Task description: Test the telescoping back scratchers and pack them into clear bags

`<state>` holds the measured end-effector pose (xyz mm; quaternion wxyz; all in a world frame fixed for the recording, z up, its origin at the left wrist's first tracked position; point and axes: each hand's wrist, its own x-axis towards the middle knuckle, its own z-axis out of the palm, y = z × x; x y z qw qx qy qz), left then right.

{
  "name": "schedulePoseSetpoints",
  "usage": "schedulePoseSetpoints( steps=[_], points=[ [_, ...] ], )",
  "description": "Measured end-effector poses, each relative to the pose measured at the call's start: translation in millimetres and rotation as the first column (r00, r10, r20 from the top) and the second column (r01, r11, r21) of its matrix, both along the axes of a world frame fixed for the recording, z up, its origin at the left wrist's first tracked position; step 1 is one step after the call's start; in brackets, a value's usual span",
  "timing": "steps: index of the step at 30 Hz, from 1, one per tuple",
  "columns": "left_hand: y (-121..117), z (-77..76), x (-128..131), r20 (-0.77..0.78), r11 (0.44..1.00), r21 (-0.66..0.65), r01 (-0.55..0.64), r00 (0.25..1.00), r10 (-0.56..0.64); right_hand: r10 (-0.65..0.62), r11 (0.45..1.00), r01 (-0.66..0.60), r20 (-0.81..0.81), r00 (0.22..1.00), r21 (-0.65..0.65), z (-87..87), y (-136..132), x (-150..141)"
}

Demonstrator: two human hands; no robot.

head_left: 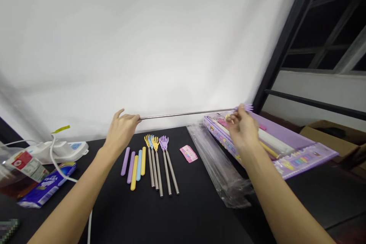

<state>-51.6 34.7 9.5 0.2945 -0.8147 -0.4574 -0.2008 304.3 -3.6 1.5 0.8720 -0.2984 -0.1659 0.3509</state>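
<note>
A telescopic back scratcher (185,114) is stretched out level between my hands, its thin metal rod pulled long. My left hand (121,129) is closed on the rod's left end. Its purple claw head pokes out past my right hand (243,126), which pinches the rod just below it. On the table beneath lie several shortened back scratchers (158,171) with yellow, blue and purple claws. Left of these, several plastic handle sleeves (134,171) in purple, yellow and blue lie side by side. A pink card (188,153) rests to the right of the scratchers.
Clear plastic wrappers (220,167) lie beside an open purple display box (309,156) under my right forearm. At left are a white power strip (76,150) with a cable, a blue packet (48,187) and a clear container (23,171). A white curtain (143,45) hangs behind the black table.
</note>
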Motion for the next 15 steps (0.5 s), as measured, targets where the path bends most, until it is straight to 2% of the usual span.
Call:
schedulePoseSetpoints(
  steps=[2, 4, 6, 7, 9, 11, 15],
  points=[
    [-8, -1.5, 21, 0.011, 0.994, 0.025, 0.105, 0.994, -0.106, 0.155, 0.988, -0.155, 0.115, 0.981, -0.009, -6.9, 0, -24],
    [-20, -4.8, 43, -0.025, 0.981, 0.022, 0.193, 0.981, -0.192, 0.324, 0.946, -0.321, 0.191, 0.926, -0.047, -13.6, -3, -52],
    [-31, -7.4, 62, -0.075, 0.963, -0.001, 0.271, 0.96, -0.27, 0.523, 0.851, -0.504, 0.328, 0.787, -0.146, -18.0, -9, -78],
    [-36, -7.7, 69, -0.056, 0.959, 0.009, 0.284, 0.958, -0.283, 0.561, 0.826, -0.539, 0.35, 0.751, -0.166, -18.8, -13, -88],
    [-42, -5.6, 76, 0.009, 0.95, -0.006, 0.312, 0.95, -0.312, 0.578, 0.813, -0.556, 0.365, 0.73, -0.175, -17.2, -19, -101],
    [-42, -1.6, 75, 0.056, 0.947, -0.03, 0.319, 0.947, -0.317, 0.574, 0.816, -0.552, 0.349, 0.74, -0.172, -12.1, -21, -102],
    [-27, 2.5, 51, 0.071, 0.969, -0.091, 0.231, 0.972, -0.225, 0.519, 0.854, -0.492, 0.234, 0.822, -0.168, 1.7, -12, -72]
  ],
)
